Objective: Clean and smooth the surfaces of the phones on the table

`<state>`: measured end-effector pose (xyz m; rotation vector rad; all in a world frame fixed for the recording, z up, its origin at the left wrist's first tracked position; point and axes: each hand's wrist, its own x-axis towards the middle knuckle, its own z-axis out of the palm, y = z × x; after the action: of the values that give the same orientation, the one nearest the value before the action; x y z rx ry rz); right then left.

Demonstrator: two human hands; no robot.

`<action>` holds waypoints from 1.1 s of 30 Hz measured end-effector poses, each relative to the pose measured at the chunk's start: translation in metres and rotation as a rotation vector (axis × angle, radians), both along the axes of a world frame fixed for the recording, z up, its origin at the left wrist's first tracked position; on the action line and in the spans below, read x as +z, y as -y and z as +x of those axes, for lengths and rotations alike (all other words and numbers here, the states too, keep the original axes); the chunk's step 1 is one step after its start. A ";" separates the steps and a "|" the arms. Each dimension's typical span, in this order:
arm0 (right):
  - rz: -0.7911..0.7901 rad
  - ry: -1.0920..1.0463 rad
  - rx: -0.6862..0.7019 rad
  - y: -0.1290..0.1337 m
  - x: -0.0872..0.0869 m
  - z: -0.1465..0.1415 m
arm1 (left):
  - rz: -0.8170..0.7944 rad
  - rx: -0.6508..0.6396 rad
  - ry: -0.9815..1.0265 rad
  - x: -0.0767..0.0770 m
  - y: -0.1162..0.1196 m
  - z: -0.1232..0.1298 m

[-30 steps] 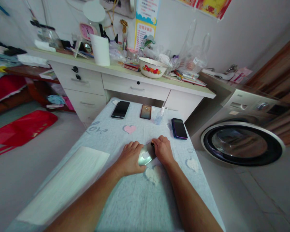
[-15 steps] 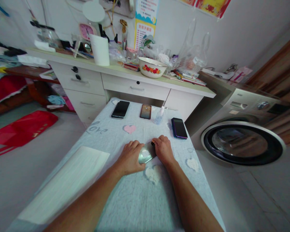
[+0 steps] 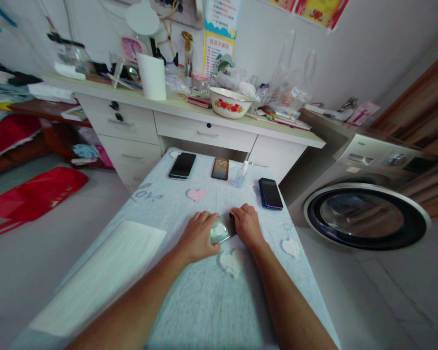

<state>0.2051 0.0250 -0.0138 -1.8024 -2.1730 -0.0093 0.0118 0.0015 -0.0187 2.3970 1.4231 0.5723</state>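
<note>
Between my two hands is a clear, greyish phone case point(image 3: 222, 229) with a dark spot near its right end, held just above or on the cloth-covered table point(image 3: 190, 301). My left hand point(image 3: 200, 236) grips its left end, thumb at the near edge and fingers over the far one. At the right end, my right hand point(image 3: 247, 224) is closed around it, and the fingers hide that part. Beyond them lie a black phone point(image 3: 182, 166), a small brown phone or case point(image 3: 220, 168) and a dark phone with purple edges point(image 3: 270, 193). A small clear spray bottle point(image 3: 241, 175) stands among these.
A long whitish sheet point(image 3: 105, 277) lies at the table's left. Behind is a desk point(image 3: 204, 133) bearing a flowered bowl point(image 3: 230, 103), a paper roll point(image 3: 151, 76) and plastic bags. The washing machine point(image 3: 365, 214) stands right; a red bag point(image 3: 36, 194) is on the floor.
The phone case looked bent and curved at its left end before; now it appears flatter. Both hands keep their grip in nearly the same place.
</note>
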 end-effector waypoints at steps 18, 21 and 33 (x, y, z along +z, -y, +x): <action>-0.001 -0.025 -0.002 0.000 -0.001 0.001 | -0.033 -0.048 0.045 0.000 -0.002 -0.003; -0.004 -0.027 0.002 0.000 0.000 0.001 | -0.025 -0.066 0.048 0.001 -0.003 -0.004; -0.007 -0.015 0.005 0.000 -0.002 0.002 | -0.001 -0.099 0.037 0.003 -0.005 -0.005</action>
<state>0.2074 0.0251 -0.0159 -1.7958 -2.1695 0.0132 0.0070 0.0068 -0.0156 2.4268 1.2814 0.5876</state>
